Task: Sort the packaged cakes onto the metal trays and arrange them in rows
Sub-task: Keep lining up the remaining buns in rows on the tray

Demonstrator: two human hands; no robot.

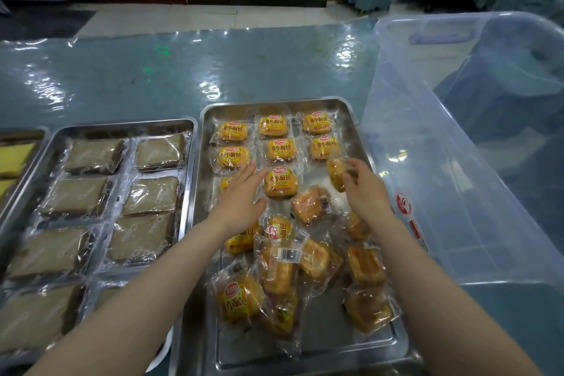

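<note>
A metal tray (pixel 355 131) in front of me holds small yellow packaged cakes. Several lie in neat rows at its far end (pixel 280 149), and a loose pile (pixel 293 272) fills its near half. My left hand (pixel 241 195) lies flat with fingers apart over a yellow cake in the left column, next to another cake (pixel 280 182). My right hand (pixel 364 189) pinches one yellow cake (pixel 335 172) at the right column, held on edge. A second metal tray (pixel 122 128) to the left carries brown flat packaged cakes (pixel 149 195) in two columns.
A big clear plastic bin (pixel 457 146) stands right of the tray, close to my right hand. A third tray with yellow slabs (pixel 15 156) shows at the far left edge. The table has a shiny blue-green plastic cover (pixel 183 70).
</note>
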